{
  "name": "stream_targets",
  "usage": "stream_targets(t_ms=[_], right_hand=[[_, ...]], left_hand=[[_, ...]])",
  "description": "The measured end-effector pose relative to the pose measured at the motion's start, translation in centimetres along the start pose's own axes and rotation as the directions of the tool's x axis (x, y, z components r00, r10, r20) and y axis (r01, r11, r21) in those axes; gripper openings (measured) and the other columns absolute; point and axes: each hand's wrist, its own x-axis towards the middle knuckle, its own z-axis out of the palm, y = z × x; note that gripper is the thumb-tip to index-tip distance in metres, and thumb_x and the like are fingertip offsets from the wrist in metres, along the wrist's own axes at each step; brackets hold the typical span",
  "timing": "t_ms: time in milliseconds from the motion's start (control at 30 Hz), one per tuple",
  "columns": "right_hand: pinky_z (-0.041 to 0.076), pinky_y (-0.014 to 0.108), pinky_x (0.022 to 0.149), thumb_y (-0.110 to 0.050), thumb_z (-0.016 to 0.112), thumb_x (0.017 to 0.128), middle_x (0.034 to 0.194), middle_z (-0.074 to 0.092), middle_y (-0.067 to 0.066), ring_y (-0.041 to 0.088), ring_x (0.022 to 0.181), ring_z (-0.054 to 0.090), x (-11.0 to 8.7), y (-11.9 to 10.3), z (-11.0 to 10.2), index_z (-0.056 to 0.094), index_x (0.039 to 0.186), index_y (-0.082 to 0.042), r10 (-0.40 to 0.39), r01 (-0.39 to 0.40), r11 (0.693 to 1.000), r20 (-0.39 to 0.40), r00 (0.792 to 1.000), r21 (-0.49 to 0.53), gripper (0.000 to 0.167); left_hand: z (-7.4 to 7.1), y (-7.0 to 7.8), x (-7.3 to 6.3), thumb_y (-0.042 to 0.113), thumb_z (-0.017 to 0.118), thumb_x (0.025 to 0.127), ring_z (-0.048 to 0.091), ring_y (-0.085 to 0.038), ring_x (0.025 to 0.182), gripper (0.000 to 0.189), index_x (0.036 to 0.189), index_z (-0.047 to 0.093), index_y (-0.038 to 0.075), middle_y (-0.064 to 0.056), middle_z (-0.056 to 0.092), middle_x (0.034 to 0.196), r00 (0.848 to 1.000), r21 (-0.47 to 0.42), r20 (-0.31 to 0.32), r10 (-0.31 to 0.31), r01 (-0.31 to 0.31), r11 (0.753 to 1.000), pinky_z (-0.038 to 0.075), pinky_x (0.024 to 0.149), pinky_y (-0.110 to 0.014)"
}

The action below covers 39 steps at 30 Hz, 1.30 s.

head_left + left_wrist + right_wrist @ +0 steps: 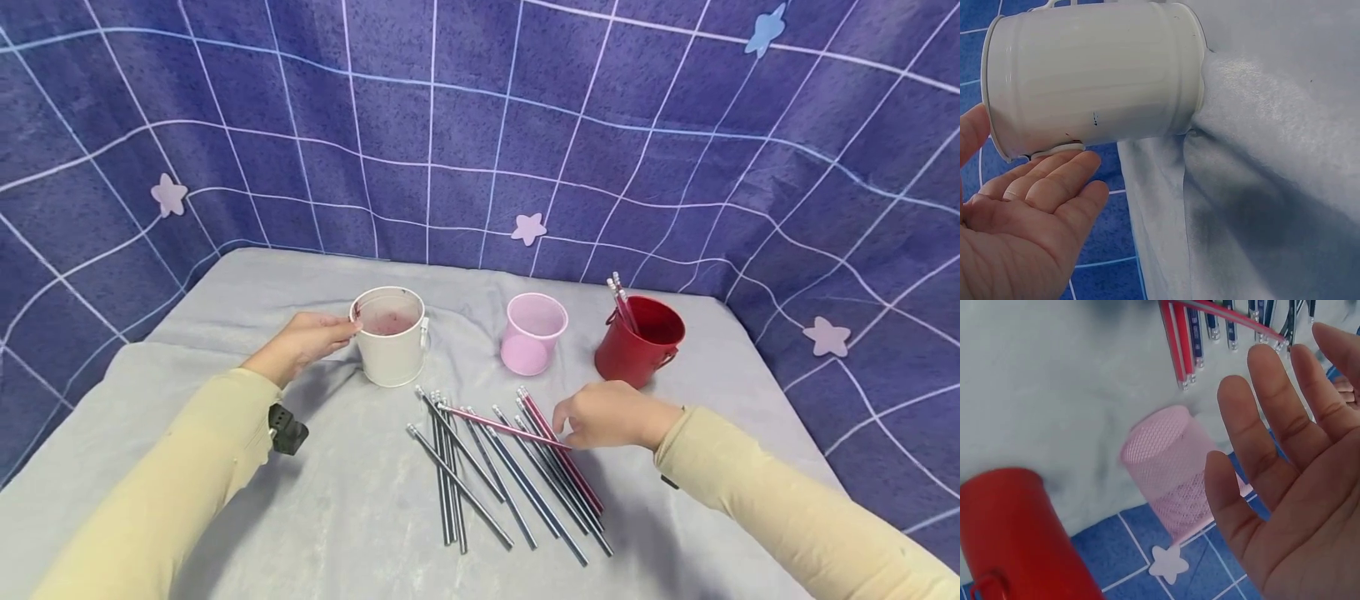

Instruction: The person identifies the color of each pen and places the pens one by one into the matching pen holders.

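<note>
My left hand (311, 337) pinches the rim of a white metal bucket (392, 354), thumb at the rim and fingers against the outside by its handle, as the left wrist view shows. The bucket stands upright, with reddish marks inside. Over the right part of a spread of dark pencils (461, 487) hovers my right hand (611, 417). Its fingers are loosely bent and hold nothing in the right wrist view. A red pencil (498, 426) lies crosswise over the others, one end beside that hand. More red pencils (573, 475) lie at the pile's right edge.
A pink mesh cup (525, 354) stands behind the pile. Right of it, a red bucket (622, 358) holds a few pencils (621, 300), eraser ends up. Grey cloth (337, 500) covers the table, and a blue gridded curtain (465, 125) hangs around the back and sides.
</note>
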Motion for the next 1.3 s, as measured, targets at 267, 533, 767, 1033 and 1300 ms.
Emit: stream_targets(t_ms=[267, 533, 767, 1033, 1300], right_hand=[[0.048, 0.027, 0.057, -0.013, 0.07, 0.081, 0.069, 0.06, -0.011, 0.009, 0.062, 0.053, 1.2, 0.3, 1.0, 0.072, 0.092, -0.019, -0.061, 0.06, 0.998, -0.062, 0.996, -0.015, 0.012], [0.051, 0.029, 0.058, -0.013, 0.071, 0.081, 0.073, 0.065, -0.009, 0.01, 0.063, 0.058, 2.6, 0.1, 2.2, 0.074, 0.089, -0.019, -0.042, 0.04, 0.999, -0.094, 0.995, -0.023, 0.01], [0.049, 0.031, 0.055, -0.012, 0.071, 0.079, 0.072, 0.065, -0.01, 0.012, 0.063, 0.059, 3.6, 0.4, 3.2, 0.073, 0.084, -0.022, -0.017, 0.014, 1.0, -0.108, 0.994, -0.027, 0.011], [0.051, 0.036, 0.058, -0.016, 0.073, 0.077, 0.075, 0.066, -0.008, 0.016, 0.069, 0.062, 4.5, -0.1, 4.3, 0.072, 0.084, -0.022, -0.006, 0.003, 0.999, -0.075, 0.997, -0.038, 0.009], [0.051, 0.037, 0.058, -0.027, 0.077, 0.076, 0.072, 0.064, -0.009, 0.016, 0.068, 0.06, 5.3, -0.7, 5.3, 0.072, 0.083, -0.023, -0.027, 0.022, 0.998, -0.074, 0.997, -0.06, 0.009]], left_hand=[[0.4, 1.0, 0.6, 0.02, 0.047, 0.101, 0.033, -0.037, 0.134, 0.057, 0.139, 0.029, -0.017, -0.03, 0.031, 0.145, 1.0, -0.007, -0.025, 0.012, -0.013, 1.0, 0.027, 0.114, -0.04], [0.2, 1.2, 0.4, 0.022, 0.047, 0.101, 0.033, -0.035, 0.135, 0.058, 0.14, 0.027, -0.016, -0.029, 0.031, 0.146, 0.999, 0.006, -0.035, -0.013, 0.013, 1.0, 0.027, 0.114, -0.039], [0.1, 1.1, 0.1, 0.021, 0.049, 0.101, 0.034, -0.036, 0.134, 0.058, 0.139, 0.028, -0.017, -0.029, 0.031, 0.145, 0.999, 0.008, -0.038, -0.009, 0.01, 1.0, 0.029, 0.113, -0.039], [0.3, 0.4, 0.0, 0.019, 0.049, 0.101, 0.035, -0.038, 0.133, 0.055, 0.137, 0.031, -0.018, -0.031, 0.033, 0.144, 0.999, 0.007, -0.045, -0.017, 0.018, 1.0, 0.031, 0.112, -0.039], [0.2, -0.1, 0.1, 0.017, 0.049, 0.1, 0.034, -0.039, 0.134, 0.056, 0.138, 0.03, -0.019, -0.031, 0.032, 0.145, 0.998, -0.014, -0.051, -0.026, 0.025, 1.0, 0.031, 0.112, -0.038]])
